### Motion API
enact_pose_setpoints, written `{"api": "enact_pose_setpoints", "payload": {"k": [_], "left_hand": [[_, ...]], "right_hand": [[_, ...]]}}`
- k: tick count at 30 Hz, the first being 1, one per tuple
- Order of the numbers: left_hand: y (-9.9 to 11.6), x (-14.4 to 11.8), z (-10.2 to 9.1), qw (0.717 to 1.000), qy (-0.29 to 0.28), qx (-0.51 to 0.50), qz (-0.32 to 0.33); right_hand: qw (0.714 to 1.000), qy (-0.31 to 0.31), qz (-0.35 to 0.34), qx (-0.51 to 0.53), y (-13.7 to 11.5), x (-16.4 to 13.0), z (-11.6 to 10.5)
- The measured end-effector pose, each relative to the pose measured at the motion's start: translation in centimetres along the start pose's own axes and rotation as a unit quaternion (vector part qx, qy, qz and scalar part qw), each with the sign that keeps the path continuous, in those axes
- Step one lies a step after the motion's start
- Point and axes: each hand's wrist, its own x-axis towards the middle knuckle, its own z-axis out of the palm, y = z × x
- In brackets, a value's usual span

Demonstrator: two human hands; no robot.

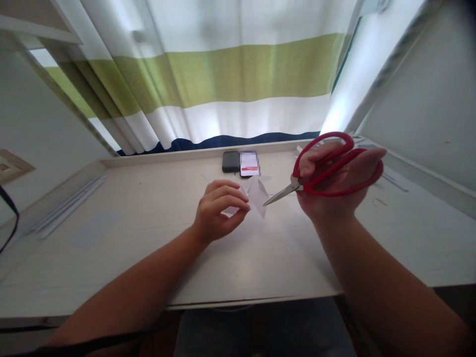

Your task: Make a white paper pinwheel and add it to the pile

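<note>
Head view: paper in my left fingers, scissors in my right, over the desk.
My left hand (221,208) pinches the white paper (256,193) between thumb and fingertips; paper is folded, pointed, held mid-desk just in front of the phone (249,166). My right hand (329,204) grips the red-handled scissors (296,185), fingers curled at the loops, blades together, tip aimed left at the paper's right edge; can't tell if it touches. Black box (231,162) sits just beside the phone, on its left. Desk (238,277) is pale; paper strips (70,206) lie along its left side. Striped curtain (238,74) hangs behind.
</note>
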Motion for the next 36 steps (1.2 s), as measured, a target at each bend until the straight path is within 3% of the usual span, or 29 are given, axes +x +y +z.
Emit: {"api": "enact_pose_setpoints", "payload": {"k": [7,13,22,30,36], "left_hand": [[0.6,0.0,0.2,0.997,-0.049,-0.016,-0.05],[0.9,0.1,0.3,0.994,-0.069,-0.011,-0.08],[1.8,0.2,0.4,0.977,-0.093,-0.023,-0.19],[2.1,0.3,0.5,0.969,-0.117,-0.029,-0.213],[2.1,0.2,0.6,0.968,-0.136,-0.039,-0.209]], "right_hand": [[0.995,-0.021,-0.077,-0.054,0.5,-0.8,0.4],[0.989,-0.123,-0.085,-0.023,1.2,-0.8,-0.1],[0.981,-0.179,-0.079,-0.01,0.7,-0.7,0.4],[0.976,-0.183,-0.118,0.022,1.7,-0.3,0.2],[0.979,-0.181,-0.098,0.007,1.3,-0.6,0.7]]}}
